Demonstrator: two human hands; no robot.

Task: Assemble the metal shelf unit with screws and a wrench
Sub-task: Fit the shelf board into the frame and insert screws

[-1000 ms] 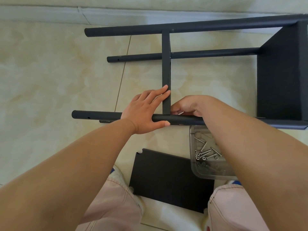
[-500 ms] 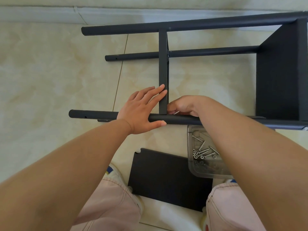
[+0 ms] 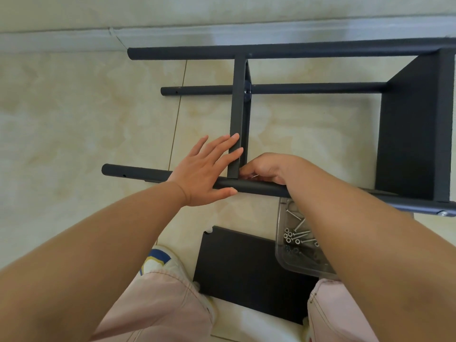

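Note:
The dark metal shelf frame (image 3: pixel 283 52) lies on its side on the tiled floor, its round legs running left to right. An upright shelf panel (image 3: pixel 238 114) is seen edge-on, meeting the near leg (image 3: pixel 138 174). My left hand (image 3: pixel 208 170) lies flat with straight fingers against that panel and over the near leg. My right hand (image 3: pixel 265 169) is curled at the joint just right of the panel, pinching a thin silver piece, probably a screw (image 3: pixel 255 176). A fitted panel (image 3: pixel 414 129) closes the frame on the right.
A clear plastic tray (image 3: pixel 299 257) of screws and nuts sits below the near leg, partly under my right forearm. A loose black shelf panel (image 3: pixel 241 270) lies on the floor between my knees. A wall skirting (image 3: pixel 74 39) runs along the far edge.
The view has shifted slightly. My left hand's fingers have slid a little up the upright panel. My right hand stays at the joint.

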